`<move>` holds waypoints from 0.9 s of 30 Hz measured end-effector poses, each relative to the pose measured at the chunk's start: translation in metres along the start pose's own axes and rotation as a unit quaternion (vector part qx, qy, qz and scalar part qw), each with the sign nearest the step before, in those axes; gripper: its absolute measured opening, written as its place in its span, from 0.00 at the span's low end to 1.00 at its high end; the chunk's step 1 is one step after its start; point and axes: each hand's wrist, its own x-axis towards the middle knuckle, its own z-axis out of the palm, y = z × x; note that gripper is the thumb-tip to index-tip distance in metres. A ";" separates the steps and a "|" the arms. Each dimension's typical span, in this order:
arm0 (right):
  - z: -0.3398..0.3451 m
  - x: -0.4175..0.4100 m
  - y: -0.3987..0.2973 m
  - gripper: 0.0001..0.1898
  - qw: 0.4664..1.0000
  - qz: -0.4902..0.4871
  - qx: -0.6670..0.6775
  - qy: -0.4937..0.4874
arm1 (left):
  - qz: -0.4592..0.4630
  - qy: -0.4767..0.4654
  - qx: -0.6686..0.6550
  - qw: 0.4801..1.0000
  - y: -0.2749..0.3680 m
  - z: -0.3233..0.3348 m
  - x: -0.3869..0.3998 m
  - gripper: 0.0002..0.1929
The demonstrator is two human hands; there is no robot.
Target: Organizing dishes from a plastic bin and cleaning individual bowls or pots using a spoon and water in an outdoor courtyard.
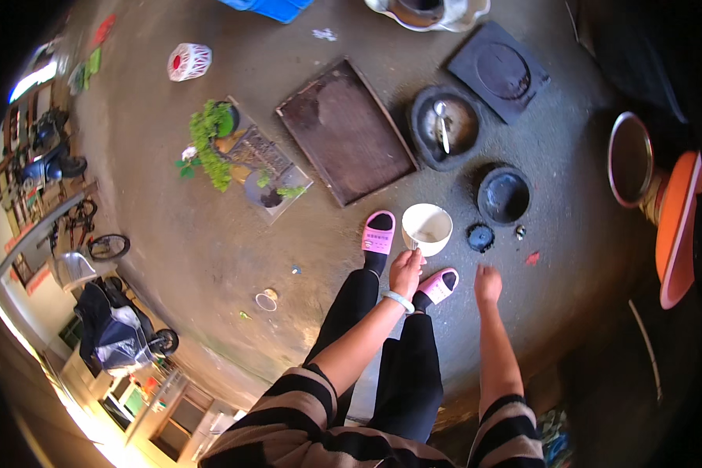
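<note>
My left hand (406,272), with a pale bangle at its wrist, grips the handle of a wide white cup (414,237). The cup is tilted so that its whitish inside shows, and it hangs over the floor between my pink slippers (378,238). Off to the right, my right hand (488,285) is curled with nothing visible in it; its palm side is hidden. Just beyond that hand lies a small dark round lid or dish (480,238). Behind the lid stands a dark round pot (505,196).
A larger dark basin (424,134) holds a metal spoon (443,127). Beside it are a brown rectangular tray (351,131) and a dark square slab (485,76). Potted greenery (210,146) stands left; an orange basin (673,228) is at right. Parked motorbikes (123,327) line the far left.
</note>
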 end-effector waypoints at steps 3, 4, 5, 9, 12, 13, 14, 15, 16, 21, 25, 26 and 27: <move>0.004 -0.063 0.021 0.12 0.999 -0.019 0.014 0.048 | 0.013 0.010 -0.044 0.999 0.014 -0.033 0.011 0.12; 0.001 -0.079 0.037 0.12 0.999 -0.005 0.041 0.027 | 0.024 0.013 -0.037 0.999 0.021 -0.039 0.013 0.12; 0.002 -0.097 0.046 0.12 1.000 0.008 0.028 0.008 | 0.033 0.011 -0.023 0.999 0.028 -0.049 0.019 0.12; 0.028 -0.143 0.105 0.15 0.992 0.040 -0.037 -0.117 | 0.034 0.021 0.009 0.999 0.066 -0.070 0.057 0.14; 0.047 -0.171 0.156 0.11 0.986 -0.051 -0.098 -0.125 | 0.065 0.069 0.012 0.995 0.096 -0.079 0.110 0.15; 0.041 -0.166 0.198 0.10 0.977 -0.094 -0.158 -0.105 | 0.061 0.056 -0.005 0.997 0.108 -0.049 0.121 0.15; 0.048 -0.172 0.175 0.09 0.990 -0.006 -0.064 -0.122 | 0.074 0.069 0.008 0.995 0.114 -0.064 0.136 0.15; 0.049 -0.182 0.155 0.08 0.986 0.082 0.029 -0.142 | 0.087 0.083 0.019 0.993 0.121 -0.082 0.152 0.15; 0.045 -0.182 0.151 0.08 0.987 0.082 0.030 -0.137 | 0.101 0.083 0.015 0.991 0.129 -0.080 0.164 0.15; 0.030 -0.190 0.105 0.08 0.957 0.152 0.167 -0.184 | 0.155 0.055 -0.024 0.986 0.149 -0.099 0.224 0.14; 0.031 -0.194 0.111 0.08 0.941 0.201 0.205 -0.179 | 0.111 0.005 -0.166 0.980 0.135 -0.076 0.234 0.11; 0.032 -0.195 0.113 0.08 0.940 0.198 0.208 -0.183 | 0.105 0.002 -0.169 0.980 0.130 -0.072 0.233 0.11; 0.034 -0.195 0.116 0.07 0.940 0.191 0.211 -0.190 | 0.102 0.002 -0.172 0.980 0.123 -0.071 0.234 0.11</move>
